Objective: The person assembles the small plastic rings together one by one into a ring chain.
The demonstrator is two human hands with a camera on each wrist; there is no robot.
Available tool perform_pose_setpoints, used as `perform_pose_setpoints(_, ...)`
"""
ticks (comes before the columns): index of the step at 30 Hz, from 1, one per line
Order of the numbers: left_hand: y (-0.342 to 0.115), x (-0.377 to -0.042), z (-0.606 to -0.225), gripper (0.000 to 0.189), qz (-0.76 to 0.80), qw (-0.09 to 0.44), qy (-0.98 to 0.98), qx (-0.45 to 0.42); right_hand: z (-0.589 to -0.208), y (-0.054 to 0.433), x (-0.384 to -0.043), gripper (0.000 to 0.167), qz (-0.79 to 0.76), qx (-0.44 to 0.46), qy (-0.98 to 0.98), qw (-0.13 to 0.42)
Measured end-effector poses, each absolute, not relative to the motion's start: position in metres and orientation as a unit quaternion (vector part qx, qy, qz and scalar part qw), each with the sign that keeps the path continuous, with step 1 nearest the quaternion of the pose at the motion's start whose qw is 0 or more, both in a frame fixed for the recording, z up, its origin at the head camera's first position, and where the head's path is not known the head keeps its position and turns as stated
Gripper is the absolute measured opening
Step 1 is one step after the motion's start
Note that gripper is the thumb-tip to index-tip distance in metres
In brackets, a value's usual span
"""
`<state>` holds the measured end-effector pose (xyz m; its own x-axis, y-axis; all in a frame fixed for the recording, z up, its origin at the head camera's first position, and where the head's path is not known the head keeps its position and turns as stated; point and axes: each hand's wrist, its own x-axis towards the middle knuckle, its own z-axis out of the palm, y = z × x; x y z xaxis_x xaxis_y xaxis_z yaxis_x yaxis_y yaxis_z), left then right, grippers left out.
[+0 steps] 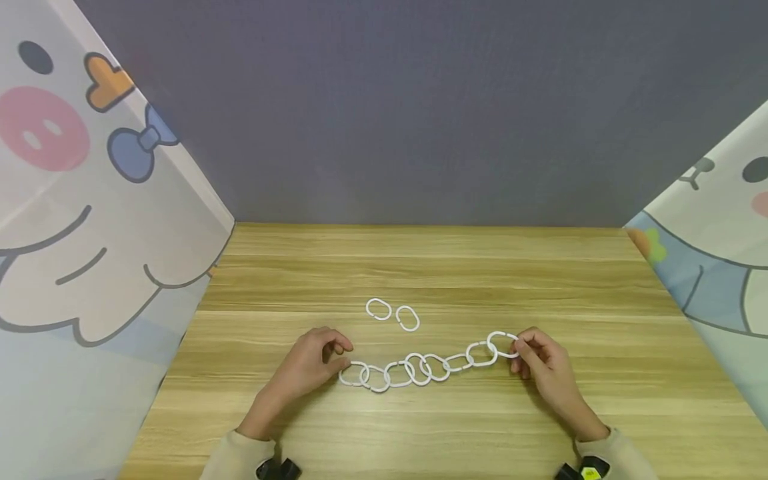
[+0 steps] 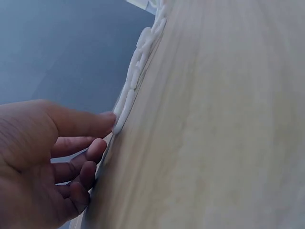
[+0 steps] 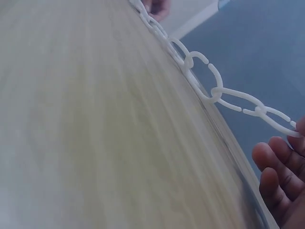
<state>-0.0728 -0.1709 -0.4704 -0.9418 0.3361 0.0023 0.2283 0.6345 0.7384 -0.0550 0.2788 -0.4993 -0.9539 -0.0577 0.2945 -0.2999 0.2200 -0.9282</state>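
Observation:
A chain of several white plastic oval links [image 1: 425,367] stretches across the wooden table between the two hands. At its right end, the right hand [image 1: 545,365] pinches the last link between thumb and fingers. In the right wrist view, that end of the chain [image 3: 243,93] rises off the tabletop toward the fingers. The left hand [image 1: 314,361] is at the opposite end, its thumb touching the end link and its index finger apart from the thumb. In the left wrist view, the other fingers [image 2: 78,169] hang loosely bent below the chain [image 2: 128,90].
Two loose white links, one on the left [image 1: 391,310] and one on the right [image 1: 409,331], lie on the table [image 1: 450,267] just beyond the chain. A grey panel [image 1: 420,120] stands behind the table, with cartoon-printed panels at left [image 1: 120,233] and right [image 1: 720,267].

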Motion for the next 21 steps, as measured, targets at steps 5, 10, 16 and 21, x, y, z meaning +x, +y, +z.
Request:
perform_pose_setpoints(5,-0.169,-0.072,-0.471,0.02,0.376,0.068,0.906,0.183,-0.498,0.288,-0.057,0.016,0.58,0.103,-0.802,0.104)
perform_pose_setpoints(10,-0.166,-0.072,-0.472,0.022,0.361,0.058,0.911,0.19,-0.5,0.299,-0.057,0.014,0.531,0.099,-0.835,0.109)
perform_pose_setpoints(16,-0.166,-0.072,-0.474,0.018,0.367,0.049,0.913,0.171,-0.5,0.31,-0.059,0.015,0.457,0.102,-0.875,0.124)
perform_pose_setpoints(21,-0.161,-0.071,-0.475,0.019,0.377,0.022,0.914,0.148,-0.501,0.318,-0.062,0.016,0.388,0.102,-0.902,0.161)
